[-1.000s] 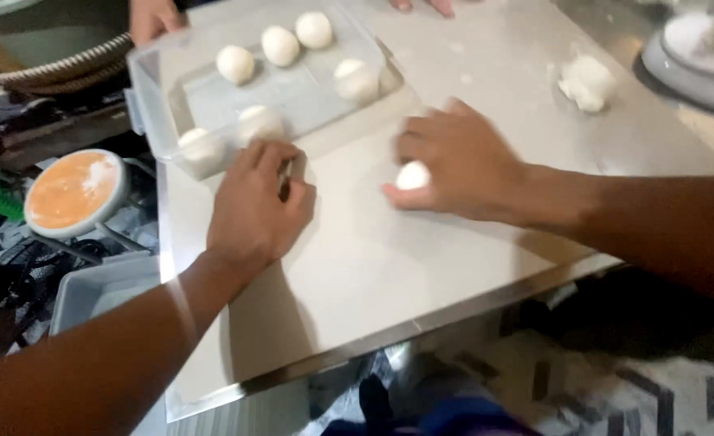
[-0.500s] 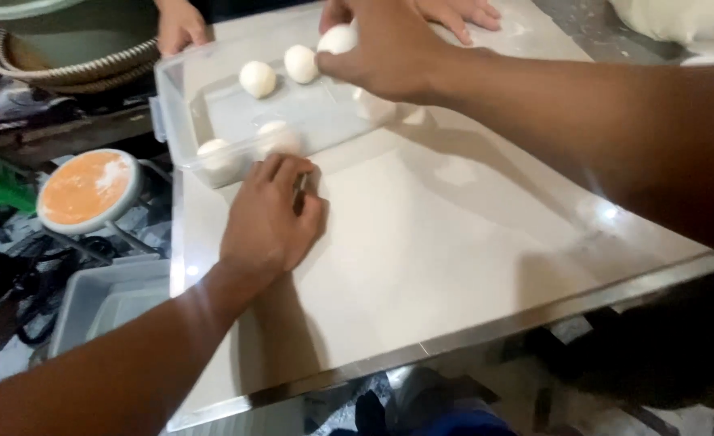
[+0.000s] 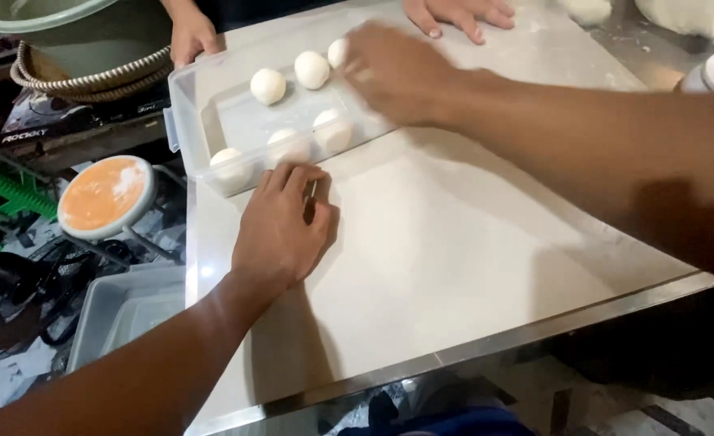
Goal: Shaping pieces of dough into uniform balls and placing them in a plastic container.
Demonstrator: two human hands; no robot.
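Dough balls sit in a clear plastic tray (image 3: 191, 121) at the far left of the steel bench (image 3: 470, 266). Three lie in the tray's far row: one at the left (image 3: 267, 85), one in the middle (image 3: 312, 69), and a third (image 3: 338, 53) at the right, just at the fingertips of the right hand (image 3: 397, 73). Three more lie in the near row against the tray's front wall: one at the left corner (image 3: 228, 161), one in the middle (image 3: 288, 145) and one to its right (image 3: 332, 131).

That right hand reaches over the tray's right end, blurred, its fingers loosely curled and pointing left. It appears to touch the far-right ball, but the blur hides whether the fingers have closed on it, so I cannot tell if it grips anything.

Nearer the camera, the left hand (image 3: 280, 234) lies palm down on the bench, just in front of the tray. Its fingers are spread flat and hold nothing; the fingertips come up close to the tray's front wall, near the middle ball of the near row.

Across the bench, another person's two hands show: one (image 3: 189, 36) at the tray's far left corner, one (image 3: 454, 12) resting on the bench's far edge. Left of the bench stand a round orange-topped lid (image 3: 105, 196), a grey bin (image 3: 123, 311) lower down, and a green bowl in a woven basket (image 3: 82, 48).
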